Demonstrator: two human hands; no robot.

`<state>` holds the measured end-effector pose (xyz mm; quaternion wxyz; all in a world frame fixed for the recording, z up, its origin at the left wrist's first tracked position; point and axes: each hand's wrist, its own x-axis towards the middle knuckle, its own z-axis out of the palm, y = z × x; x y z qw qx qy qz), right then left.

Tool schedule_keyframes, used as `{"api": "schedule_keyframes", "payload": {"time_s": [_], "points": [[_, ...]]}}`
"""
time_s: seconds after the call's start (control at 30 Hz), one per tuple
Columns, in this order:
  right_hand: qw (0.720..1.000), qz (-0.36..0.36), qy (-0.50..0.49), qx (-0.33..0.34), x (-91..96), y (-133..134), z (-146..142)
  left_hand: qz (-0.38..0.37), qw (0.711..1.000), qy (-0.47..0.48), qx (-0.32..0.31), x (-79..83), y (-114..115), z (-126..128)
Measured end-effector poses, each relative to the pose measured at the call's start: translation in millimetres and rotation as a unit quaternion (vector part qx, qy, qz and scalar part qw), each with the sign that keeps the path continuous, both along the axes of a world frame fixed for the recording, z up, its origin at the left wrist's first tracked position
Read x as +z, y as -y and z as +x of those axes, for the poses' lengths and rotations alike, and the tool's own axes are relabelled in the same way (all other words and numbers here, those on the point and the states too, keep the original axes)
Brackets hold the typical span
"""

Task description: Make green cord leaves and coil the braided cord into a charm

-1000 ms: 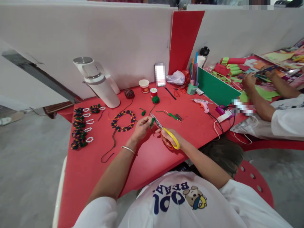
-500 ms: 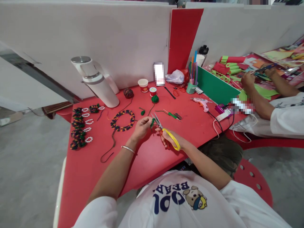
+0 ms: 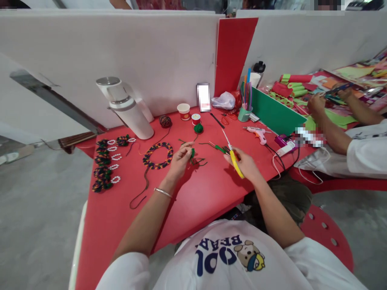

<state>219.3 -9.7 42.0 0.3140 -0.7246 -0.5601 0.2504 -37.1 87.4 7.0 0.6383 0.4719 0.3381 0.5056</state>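
Observation:
My left hand (image 3: 182, 156) pinches a small piece of green yarn (image 3: 192, 153) over the red table (image 3: 187, 201); dark loose yarn ends (image 3: 199, 162) trail to its right. Scissors with yellow handles (image 3: 233, 157) are in my right hand (image 3: 244, 163), their blades pointing up and away. Just beyond that hand lies a green-handled crochet hook (image 3: 220, 148). Left of my left hand rests a multicoloured yarn ring (image 3: 157, 156) with a long dark tail. Farther back are a green yarn ball (image 3: 198, 128) and a dark multicoloured yarn ball (image 3: 165, 121).
Yarn pieces with white bead loops (image 3: 102, 165) line the left edge. A white flask (image 3: 133, 119), paper cup (image 3: 184, 112), thread spool (image 3: 196, 119), phone (image 3: 204, 98), pen holder (image 3: 244, 114) and pink glue gun (image 3: 257, 133) stand or lie behind. Beyond a green divider (image 3: 273, 109), another person's hands (image 3: 317, 102) work.
My right hand has drawn the scissors away to the right from the green yarn, and the blades have come together. My left hand stays near its place, still holding the yarn.

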Motion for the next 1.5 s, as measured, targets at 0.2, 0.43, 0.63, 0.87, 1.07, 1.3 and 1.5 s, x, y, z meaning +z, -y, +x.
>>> {"api": "schedule_keyframes", "payload": {"time_s": [0.2,0.43,0.63,0.87,1.07,1.3,1.5], "points": [[0.933,-0.081,0.341,-0.086,-6.1,-3.3,51.3,-0.069,0.987,0.125,-0.079,36.4,16.3,8.3],[0.981,0.167,0.095,0.034,17.1,-6.0,0.6,-0.052,0.992,0.103,-0.044,53.5,30.9,13.2],[0.950,0.289,-0.017,0.119,49.3,-15.6,-78.7,0.016,0.999,0.015,0.030,60.4,42.0,19.3],[0.945,0.302,0.037,0.117,46.7,-30.7,-86.6,0.075,0.994,-0.045,0.062,65.4,45.4,19.6],[0.954,0.273,-0.070,0.099,43.5,-29.4,-83.7,0.032,0.995,-0.029,0.086,62.6,42.4,19.8],[0.959,0.243,0.011,0.143,44.6,-32.4,-80.5,0.058,0.992,-0.098,0.050,58.1,39.1,17.0],[0.954,0.094,-0.248,0.142,34.5,-23.3,-85.7,0.027,0.994,-0.053,0.095,51.9,34.3,16.1]]}}
